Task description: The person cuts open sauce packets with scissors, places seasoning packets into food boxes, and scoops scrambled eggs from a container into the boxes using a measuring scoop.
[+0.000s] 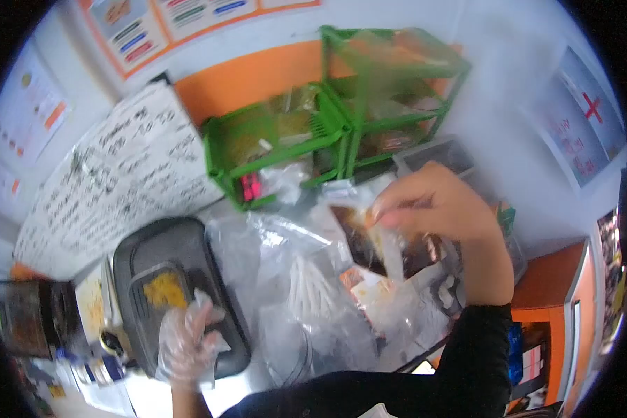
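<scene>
My left hand (190, 341), in a loose clear plastic glove, hovers over the near part of a dark grey tray (135, 251). Its fingers look slightly apart, with nothing visible in them. Close to its fingertips, yellow shredded food (164, 290) lies in a small dark container within the tray. My right hand (425, 198) is bare and raised at the right, blurred. Thumb and fingers are pinched together over a clear plastic packet (358, 233) with dark brown contents behind it. What the pinch holds is too blurred to name.
Clear plastic bags (271, 272) with white stick-like items (310, 292) cover the middle of the counter. Green racks (345, 132) with packets stand at the back. A handwritten whiteboard (118, 174) leans at the left, and an orange cabinet (550, 279) stands at the right.
</scene>
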A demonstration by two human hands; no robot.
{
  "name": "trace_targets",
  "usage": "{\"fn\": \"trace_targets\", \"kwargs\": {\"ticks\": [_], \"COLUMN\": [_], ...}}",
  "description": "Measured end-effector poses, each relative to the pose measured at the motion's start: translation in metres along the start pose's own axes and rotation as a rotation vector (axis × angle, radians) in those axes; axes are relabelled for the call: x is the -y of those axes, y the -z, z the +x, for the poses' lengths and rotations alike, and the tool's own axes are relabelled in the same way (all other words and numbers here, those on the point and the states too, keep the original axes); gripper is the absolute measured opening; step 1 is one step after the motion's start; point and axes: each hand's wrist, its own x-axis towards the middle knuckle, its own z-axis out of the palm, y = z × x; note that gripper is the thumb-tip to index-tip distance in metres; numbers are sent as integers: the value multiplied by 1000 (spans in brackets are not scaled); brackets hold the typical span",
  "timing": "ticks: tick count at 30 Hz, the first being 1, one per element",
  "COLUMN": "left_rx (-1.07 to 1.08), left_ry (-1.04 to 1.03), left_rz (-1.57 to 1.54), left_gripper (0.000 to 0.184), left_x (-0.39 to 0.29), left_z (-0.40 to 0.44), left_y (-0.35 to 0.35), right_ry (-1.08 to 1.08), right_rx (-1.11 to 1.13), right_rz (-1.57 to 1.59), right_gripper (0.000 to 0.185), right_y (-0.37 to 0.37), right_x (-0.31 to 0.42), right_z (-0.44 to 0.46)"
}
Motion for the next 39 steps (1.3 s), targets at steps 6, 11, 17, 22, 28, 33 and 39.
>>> {"fn": "trace_targets", "kwargs": {"ticks": [6, 11, 17, 22, 28, 33, 39], "left_rx": [-186, -279, -4, 31, 58, 67, -180], "left_ry": [35, -69, 272, 317, 670, 199, 177], "left_rz": [-635, -438, -741, -816, -1425, -825, -547], "left_gripper": [68, 51, 40, 30, 19, 30, 18], "left_x": [-24, -24, -32, -22, -22, -9, -2], "left_z": [12, -4, -49, -90, -148, -183, -233], "left_y": [5, 12, 46, 56, 79, 86, 91], "right_ry": [333, 231, 217, 182, 349, 416, 650], "right_rx": [298, 582, 707, 760, 790, 812, 861], "right_rz": [-346, -134, -50, -45, -86, -79, -224], "right_gripper": [27, 35, 36, 29, 23, 18, 17], "right_y": [-87, -137, -179, -210, -251, -296, -345], "right_x": [31, 56, 77, 112, 124, 145, 184], "right_z": [25, 42, 41, 27, 21, 14, 11]}}
